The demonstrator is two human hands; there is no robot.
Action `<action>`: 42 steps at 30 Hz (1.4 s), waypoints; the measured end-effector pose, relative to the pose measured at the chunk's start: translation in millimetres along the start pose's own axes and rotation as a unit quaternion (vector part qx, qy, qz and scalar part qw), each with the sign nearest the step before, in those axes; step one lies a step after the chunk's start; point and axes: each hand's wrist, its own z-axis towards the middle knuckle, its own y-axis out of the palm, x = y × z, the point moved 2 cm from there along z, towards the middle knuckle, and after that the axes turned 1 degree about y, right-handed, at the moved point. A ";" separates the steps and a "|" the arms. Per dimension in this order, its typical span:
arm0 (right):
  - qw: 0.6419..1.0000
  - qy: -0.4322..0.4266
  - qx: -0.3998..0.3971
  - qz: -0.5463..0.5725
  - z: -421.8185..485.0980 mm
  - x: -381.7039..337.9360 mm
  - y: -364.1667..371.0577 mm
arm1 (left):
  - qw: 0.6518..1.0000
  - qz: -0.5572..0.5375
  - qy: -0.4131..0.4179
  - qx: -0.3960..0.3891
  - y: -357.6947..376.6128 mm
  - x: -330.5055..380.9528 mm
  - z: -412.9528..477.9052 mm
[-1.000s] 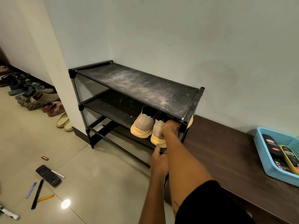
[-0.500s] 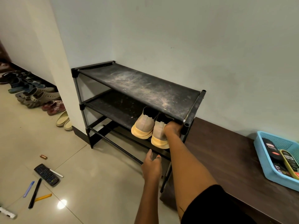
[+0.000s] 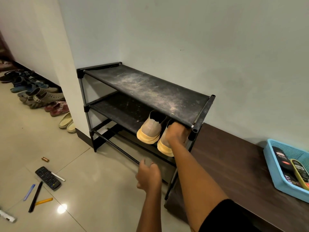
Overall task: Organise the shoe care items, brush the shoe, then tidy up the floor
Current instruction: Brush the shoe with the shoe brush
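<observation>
Right hand (image 3: 177, 133) hiding shoe (image 3: 164, 146) top

A pair of beige slip-on shoes with thick yellow soles stands on the middle shelf of the black shoe rack (image 3: 147, 91), at its right end, heels toward the near side and toes under the dusty top shelf. The left shoe (image 3: 150, 129) sits upright, its dark opening showing; the right shoe (image 3: 164, 144) lies just beside it, its upper mostly covered by the right hand (image 3: 177, 133) resting on it. At far right, on the dark table (image 3: 234, 164), a light blue basket (image 3: 275, 178) holds shoe care items (image 3: 282, 158): dark polish packs and a yellow-edged brush lying flat. On the floor at left lie a black remote (image 3: 48, 178), pens (image 3: 35, 196) and a small brown piece
</observation>
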 end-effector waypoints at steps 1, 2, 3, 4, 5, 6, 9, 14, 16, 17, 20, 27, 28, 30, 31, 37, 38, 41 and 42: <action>0.999 -0.014 0.031 -0.021 3.6 0.9 7.0 | 1.000 -0.010 -0.006 0.023 -1.8 -0.1 1.1; 0.998 -0.019 0.058 -0.019 7.7 1.0 14.0 | 0.999 -0.027 -0.012 0.039 -3.5 -0.5 1.5; 0.997 -0.035 0.074 -0.008 11.1 -0.1 22.1 | 0.998 -0.035 -0.011 0.057 -5.7 1.3 1.4; 0.996 -0.051 0.075 -0.019 11.9 -1.8 29.1 | 0.996 -0.046 -0.014 0.073 -8.6 2.3 0.7; 0.994 -0.070 0.073 -0.041 13.8 -3.7 35.8 | 0.995 -0.049 -0.015 0.090 -11.8 3.8 -0.1; 0.992 -0.083 0.062 -0.074 15.1 -5.8 42.0 | 0.993 -0.055 -0.017 0.102 -14.4 4.1 0.0; 0.983 -0.096 0.026 -0.152 18.8 -13.5 49.9 | 0.990 -0.056 -0.012 0.130 -19.2 2.3 1.0; 0.982 -0.129 -0.005 -0.139 31.4 -20.7 39.1 | 0.986 -0.073 -0.014 0.147 -29.7 3.0 6.5; 0.978 -0.177 -0.013 -0.106 30.8 -21.8 34.3 | 0.983 -0.086 -0.011 0.162 -36.7 5.3 7.1; 0.974 -0.205 -0.018 -0.090 28.2 -23.2 33.6 | 0.980 -0.097 -0.008 0.172 -41.0 7.1 7.2; 0.965 -0.255 -0.060 -0.023 9.2 -35.1 32.2 | 0.966 -0.135 -0.010 0.221 -58.9 13.4 8.2; 0.910 -0.309 -0.212 0.176 -46.8 -60.0 6.0 | 0.905 -0.265 -0.057 0.326 -134.5 41.9 -7.4; 0.903 -0.320 -0.223 0.179 -55.1 -63.4 -5.0 | 0.894 -0.289 -0.060 0.336 -146.5 48.6 -12.2; 0.891 -0.341 -0.236 0.187 -69.7 -68.2 -28.5 | 0.870 -0.334 -0.060 0.358 -170.6 64.0 -23.9; 0.884 -0.348 -0.241 0.197 -76.6 -69.3 -42.6 | 0.858 -0.355 -0.050 0.367 -182.8 73.4 -32.9; 0.839 -0.377 -0.274 0.281 -119.9 -60.2 -132.6 | 0.842 -0.436 0.068 0.311 -220.8 110.5 -84.3; 0.838 -0.380 -0.271 0.282 -127.0 -54.7 -148.1 | 0.854 -0.431 0.071 0.281 -218.0 113.6 -95.0; 0.845 -0.399 -0.243 0.262 -143.3 -40.3 -184.7 | 0.886 -0.418 0.083 0.181 -202.3 116.4 -117.8; 0.853 -0.401 -0.225 0.247 -152.1 -30.1 -200.9 | 0.897 -0.411 0.089 0.138 -192.6 117.3 -131.0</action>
